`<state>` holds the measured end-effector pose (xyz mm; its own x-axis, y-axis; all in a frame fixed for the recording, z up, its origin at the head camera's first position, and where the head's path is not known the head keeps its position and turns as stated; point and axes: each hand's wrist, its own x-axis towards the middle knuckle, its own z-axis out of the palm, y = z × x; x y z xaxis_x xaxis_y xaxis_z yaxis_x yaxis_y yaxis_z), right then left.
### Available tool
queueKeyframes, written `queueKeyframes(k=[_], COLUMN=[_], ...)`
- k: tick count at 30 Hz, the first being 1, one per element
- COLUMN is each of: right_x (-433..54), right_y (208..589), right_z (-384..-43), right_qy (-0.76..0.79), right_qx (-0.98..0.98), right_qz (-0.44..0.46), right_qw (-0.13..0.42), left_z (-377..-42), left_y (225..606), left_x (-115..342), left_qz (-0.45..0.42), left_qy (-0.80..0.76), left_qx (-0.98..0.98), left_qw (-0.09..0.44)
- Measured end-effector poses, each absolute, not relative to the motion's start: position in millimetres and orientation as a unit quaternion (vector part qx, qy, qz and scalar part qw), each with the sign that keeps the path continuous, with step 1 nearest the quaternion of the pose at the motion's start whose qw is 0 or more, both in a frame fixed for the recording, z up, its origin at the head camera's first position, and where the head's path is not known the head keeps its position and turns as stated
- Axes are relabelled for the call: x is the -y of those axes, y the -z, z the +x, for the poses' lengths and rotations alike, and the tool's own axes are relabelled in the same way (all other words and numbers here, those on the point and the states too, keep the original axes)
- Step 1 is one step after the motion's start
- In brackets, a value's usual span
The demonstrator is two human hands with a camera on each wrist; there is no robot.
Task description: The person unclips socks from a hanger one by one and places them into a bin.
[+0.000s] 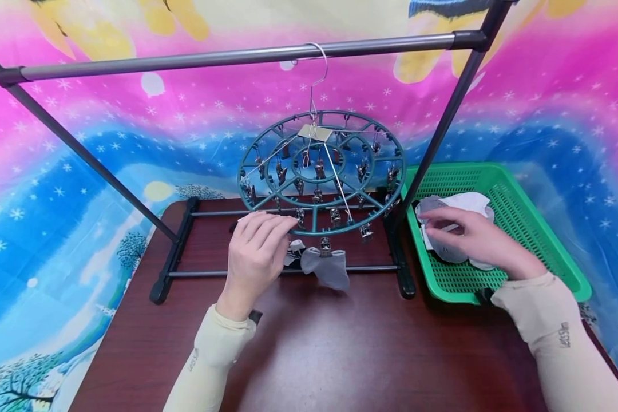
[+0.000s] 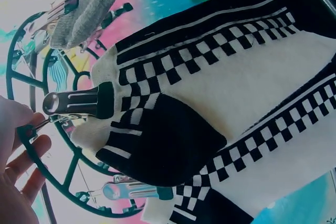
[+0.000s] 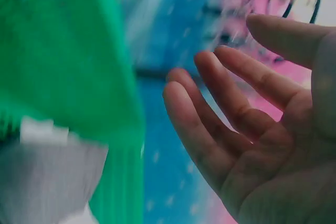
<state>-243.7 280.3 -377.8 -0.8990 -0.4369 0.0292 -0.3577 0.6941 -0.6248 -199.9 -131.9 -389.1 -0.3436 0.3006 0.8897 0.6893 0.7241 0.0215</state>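
A round green clip hanger hangs by its wire hook from the rack's bar. My left hand holds its near left rim, with fingers around the ring in the left wrist view. Close to that hand, black-and-white checkered socks dangle from metal clips. A grey sock hangs from another clip at the front. Over the green basket, my right hand has its fingers spread loosely and nothing in them. Below it in the basket lie grey and white socks.
The metal rack stands on a dark red table, its side posts left and right of the hanger. Several bare clips dangle from the rings. A printed cloth surrounds the table.
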Motion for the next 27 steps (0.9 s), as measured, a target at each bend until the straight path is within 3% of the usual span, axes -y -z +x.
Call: queueKeyframes(k=[8,15,27], right_x=[-224.1,-190.3,-181.3], right_y=[386.2,406.0,425.9], right_z=[-217.5,-211.6,-222.4], right_qy=[0.338,0.38,0.407], right_qx=[-0.884,-0.862,-0.849], right_qz=[-0.311,-0.304,-0.31], right_qw=[0.084,0.143,0.129], left_z=[-197.6,-195.0,-192.6], left_y=[386.8,386.6,386.8], left_x=[120.5,112.3,109.7], left_qz=[-0.334,-0.355,-0.372], left_qy=[0.192,0.18,0.18], left_qx=[0.788,0.791,0.788], left_qw=[0.481,0.464,0.456])
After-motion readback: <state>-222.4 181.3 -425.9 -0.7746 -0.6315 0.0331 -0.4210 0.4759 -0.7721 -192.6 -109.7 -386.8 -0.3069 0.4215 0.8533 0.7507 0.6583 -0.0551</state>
